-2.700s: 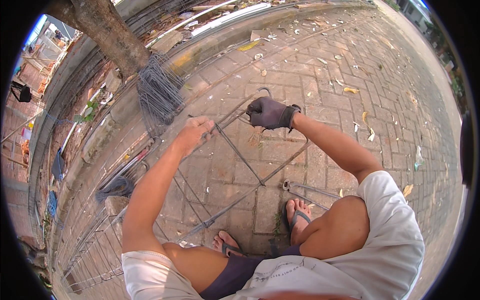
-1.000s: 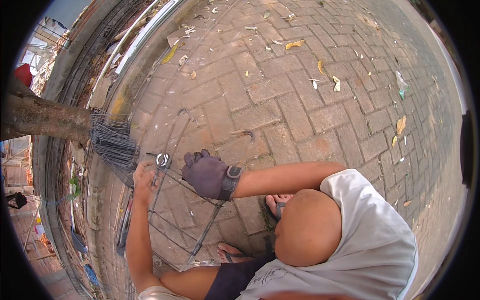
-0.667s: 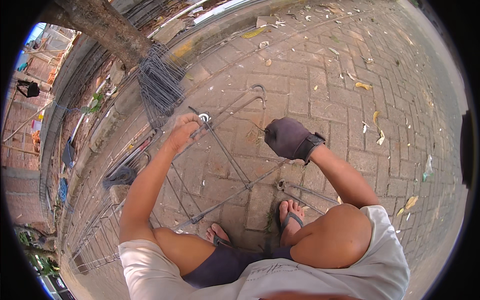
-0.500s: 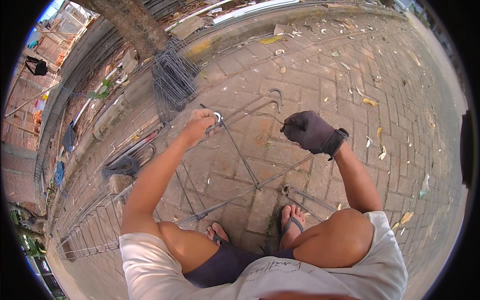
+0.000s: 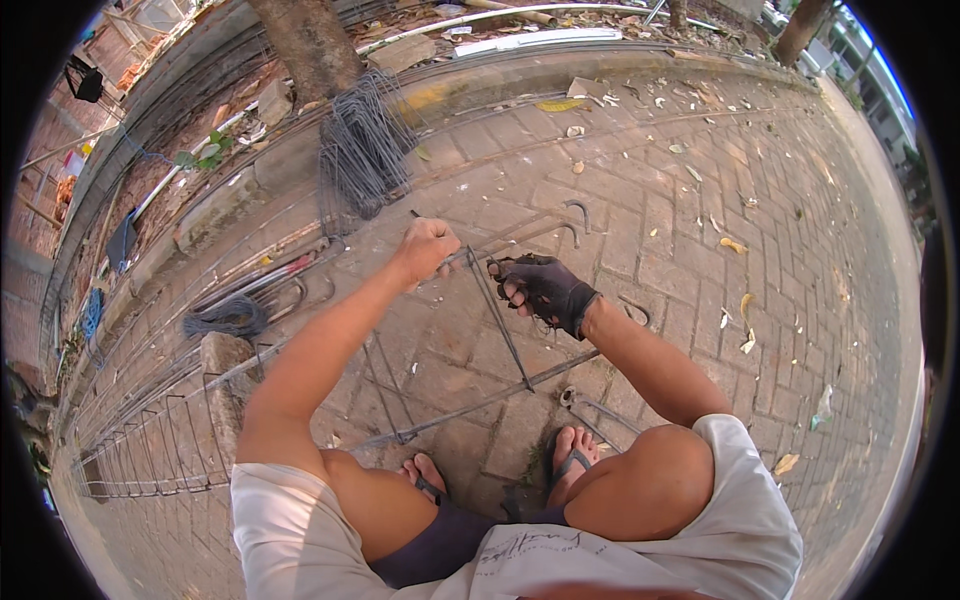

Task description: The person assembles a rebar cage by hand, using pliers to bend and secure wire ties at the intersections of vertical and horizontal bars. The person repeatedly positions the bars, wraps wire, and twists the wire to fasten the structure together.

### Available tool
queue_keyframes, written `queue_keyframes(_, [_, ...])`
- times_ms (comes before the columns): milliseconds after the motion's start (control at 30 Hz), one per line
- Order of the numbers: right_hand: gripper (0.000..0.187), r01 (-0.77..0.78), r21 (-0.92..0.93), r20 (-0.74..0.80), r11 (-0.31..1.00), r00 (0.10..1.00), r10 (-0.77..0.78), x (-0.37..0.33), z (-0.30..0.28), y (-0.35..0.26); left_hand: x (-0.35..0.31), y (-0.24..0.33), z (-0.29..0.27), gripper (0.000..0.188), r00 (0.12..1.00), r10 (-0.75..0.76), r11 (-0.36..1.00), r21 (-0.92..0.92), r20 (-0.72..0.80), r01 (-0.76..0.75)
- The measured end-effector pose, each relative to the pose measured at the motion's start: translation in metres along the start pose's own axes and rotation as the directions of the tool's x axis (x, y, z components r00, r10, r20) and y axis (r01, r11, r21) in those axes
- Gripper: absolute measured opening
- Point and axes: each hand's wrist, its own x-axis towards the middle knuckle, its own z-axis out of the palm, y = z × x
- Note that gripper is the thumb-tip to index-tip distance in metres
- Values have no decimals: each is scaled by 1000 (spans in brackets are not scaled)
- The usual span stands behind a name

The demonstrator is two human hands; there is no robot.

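Note:
My bare left hand (image 5: 428, 252) is closed around a long steel bar at the upper corner of a bent stirrup (image 5: 500, 325). Close to that corner is my right hand (image 5: 545, 292), in a dark, torn glove with fingers curled. It pinches a thin wire, mostly hidden now by the glove. From the corner, one stirrup side slopes down to a lower bar (image 5: 465, 408) lying across the paving before my feet. Past my hands, the bars end in hooks (image 5: 575, 225). Another stirrup (image 5: 388, 385) crosses the bars to the left.
A bundle of stirrups (image 5: 368, 145) leans by a tree trunk (image 5: 305, 45) at the kerb. Coiled wire (image 5: 226, 315) lies on the left, near a concrete block (image 5: 225, 365) and a long rebar cage (image 5: 150, 450). A tool with a round socket end (image 5: 568, 397) rests near my right foot.
My right hand has moved left, from well beyond the stirrup corner to right beside it; the wire that stretched from it is now mostly out of sight. My left hand keeps its grip on the bar.

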Motion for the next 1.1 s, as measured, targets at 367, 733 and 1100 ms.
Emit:
queue_keyframes(367, [16, 43, -242, -91, 969, 994, -67, 20, 16, -13, -4, 2, 2, 25, 999, 19, 999, 42, -42, -17])
queue_keyframes(733, [18, 51, 46, -165, 998, 985, -43, 37, 42, -13, -17, 14, 11, 45, 989, 55, 993, -101, -135, -69])
queue_keyframes(1100, [21, 41, 232, -147, 972, 989, -6, 52, 49, -13, -23, 25, 12, 45, 978, 90, 996, 38, -190, -84])
